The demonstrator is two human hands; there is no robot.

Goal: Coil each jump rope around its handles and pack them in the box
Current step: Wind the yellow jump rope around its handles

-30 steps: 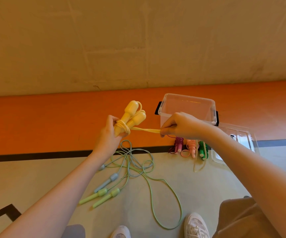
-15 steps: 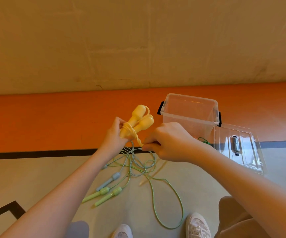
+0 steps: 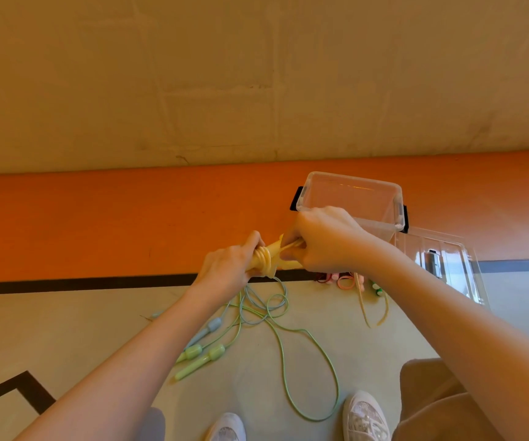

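My left hand grips the yellow jump rope's handles, which have cord coiled around them. My right hand pinches the yellow cord right beside the coil; the loose yellow cord end hangs below my right wrist. The clear plastic box stands open just behind my right hand. On the floor lie a green jump rope and a blue jump rope, their cords tangled. Coiled pink, purple and green ropes lie partly hidden under my right arm.
The box's clear lid lies flat to the right of the box. An orange floor band runs along the wall, edged by a black line. My white shoes are at the bottom of the view.
My right hand has swung from below the handles up against them, carrying the yellow cord around the coil. The handles now point right, partly hidden by my right hand.
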